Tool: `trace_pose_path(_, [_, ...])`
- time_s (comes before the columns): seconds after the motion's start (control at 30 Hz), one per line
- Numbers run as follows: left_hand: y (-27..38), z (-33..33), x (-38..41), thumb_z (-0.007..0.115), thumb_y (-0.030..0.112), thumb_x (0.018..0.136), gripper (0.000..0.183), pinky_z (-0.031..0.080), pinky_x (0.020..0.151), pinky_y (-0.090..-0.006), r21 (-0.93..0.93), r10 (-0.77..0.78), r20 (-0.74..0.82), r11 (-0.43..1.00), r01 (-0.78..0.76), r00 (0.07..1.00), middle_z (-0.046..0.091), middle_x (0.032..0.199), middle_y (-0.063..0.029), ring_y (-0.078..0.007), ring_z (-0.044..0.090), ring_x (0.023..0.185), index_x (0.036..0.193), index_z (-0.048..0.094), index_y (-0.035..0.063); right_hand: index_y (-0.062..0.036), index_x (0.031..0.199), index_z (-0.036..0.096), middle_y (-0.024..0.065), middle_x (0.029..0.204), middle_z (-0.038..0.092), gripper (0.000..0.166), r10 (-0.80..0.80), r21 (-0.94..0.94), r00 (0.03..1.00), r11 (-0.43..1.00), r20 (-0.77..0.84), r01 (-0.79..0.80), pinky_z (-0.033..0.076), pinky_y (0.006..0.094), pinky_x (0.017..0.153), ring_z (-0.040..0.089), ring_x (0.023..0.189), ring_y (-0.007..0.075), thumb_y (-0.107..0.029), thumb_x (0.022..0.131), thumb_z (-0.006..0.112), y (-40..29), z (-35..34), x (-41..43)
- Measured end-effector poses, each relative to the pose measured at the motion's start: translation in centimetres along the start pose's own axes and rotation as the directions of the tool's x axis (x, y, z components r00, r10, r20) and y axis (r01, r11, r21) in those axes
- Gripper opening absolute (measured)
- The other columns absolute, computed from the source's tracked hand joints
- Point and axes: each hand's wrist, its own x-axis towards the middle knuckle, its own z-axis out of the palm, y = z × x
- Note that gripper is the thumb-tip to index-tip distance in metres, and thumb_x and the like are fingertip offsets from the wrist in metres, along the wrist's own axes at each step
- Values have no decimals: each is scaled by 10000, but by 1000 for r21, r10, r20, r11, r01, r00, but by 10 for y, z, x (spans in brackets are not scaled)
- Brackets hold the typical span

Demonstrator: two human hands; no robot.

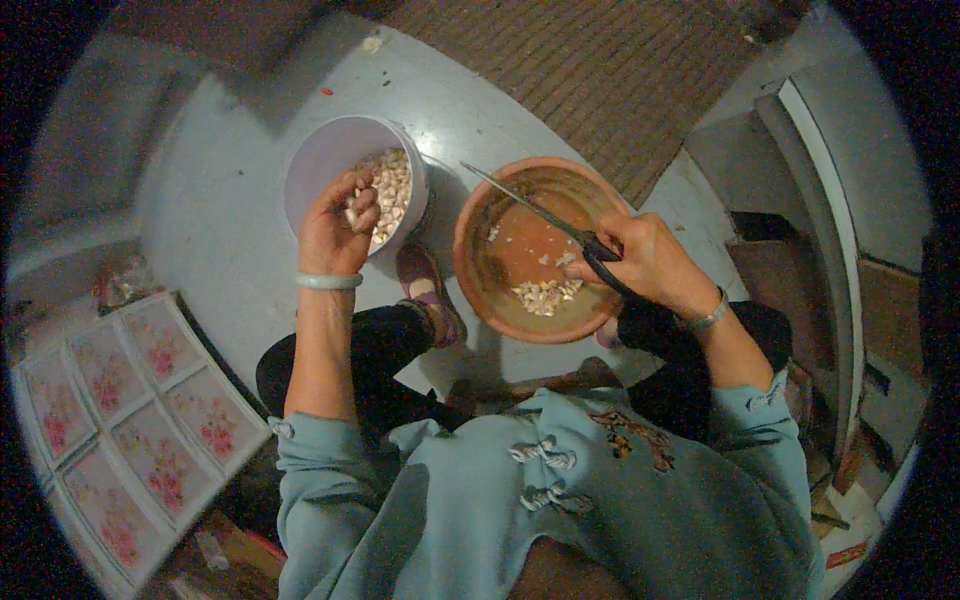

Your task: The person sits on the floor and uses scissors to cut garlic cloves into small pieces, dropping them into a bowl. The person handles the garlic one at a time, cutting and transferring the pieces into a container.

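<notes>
My left hand [341, 221] is over a pale plastic bucket [319, 161], palm up with the fingers curled around a few whitish pieces that look like garlic cloves. Many more garlic cloves [391, 191] lie inside that bucket. In my right hand [645, 259] is a pair of scissors [544, 214] with black handles, the long blades pointing up and left across an orange-brown basin [469, 300]. Small pale garlic trimmings [546, 298] are heaped on the basin's near side, with scattered bits further in. Part of the scissors' handles is hidden by my fingers.
Both vessels stand on a grey floor [217, 172] between and before my feet. A brown ribbed mat [600, 82] lies beyond. A flower-patterned panel top [135, 427] is at the left, and a light curved edge of furniture [832, 187] rises at the right.
</notes>
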Motion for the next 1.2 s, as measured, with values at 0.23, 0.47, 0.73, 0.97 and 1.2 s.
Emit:
trace_pose_path(0.23, [-4, 20, -8, 521, 77, 876, 293, 438, 562, -240, -5, 12, -148, 1000, -13, 989, 606, 1053, -199, -212, 573, 792, 1132, 516, -65, -13, 601, 503, 122, 503, 424, 498, 24, -6, 999, 1000, 26, -24, 356, 355, 449, 413, 445, 242, -410, 701, 786, 4, 6, -2])
trace_pose_path(0.47, [-24, 46, -12, 468, 75, 893, 381, 520, 708, -290, 128, -162, 147, 981, 144, 976, 578, 1146, -250, -267, 619, 952, 1224, 467, -114, -18, 602, 487, 121, 504, 413, 486, 31, 13, 999, 999, 15, -31, 357, 348, 449, 415, 444, 238, -382, 700, 794, 0, 5, -1])
trace_pose_path(0.73, [-29, 55, -16, 493, 63, 886, 272, 424, 501, -210, 373, -187, 188, 922, 106, 964, 639, 988, -209, -215, 649, 805, 1102, 545, -94, -26, 604, 479, 99, 503, 410, 475, 2, 16, 1000, 1000, -2, -2, 353, 340, 447, 416, 443, 222, -365, 699, 799, -3, 3, -1])
trace_pose_path(0.97, [-32, 63, -17, 504, 118, 916, 267, 369, 424, -174, 300, -203, 26, 935, 186, 979, 651, 974, -203, -181, 650, 742, 1098, 553, -71, -26, 604, 479, 96, 501, 409, 471, -15, 26, 1000, 1000, -8, 15, 352, 337, 443, 420, 443, 217, -355, 694, 804, -2, 3, 0])
trace_pose_path(1.2, [-32, 61, -17, 493, 145, 935, 272, 349, 399, -188, 274, -235, 102, 941, 199, 967, 650, 965, -219, -185, 625, 660, 1120, 538, -48, -29, 608, 488, 100, 500, 421, 464, -8, -9, 1000, 1000, 5, 8, 358, 336, 444, 427, 442, 225, -356, 688, 808, -1, 3, -1])
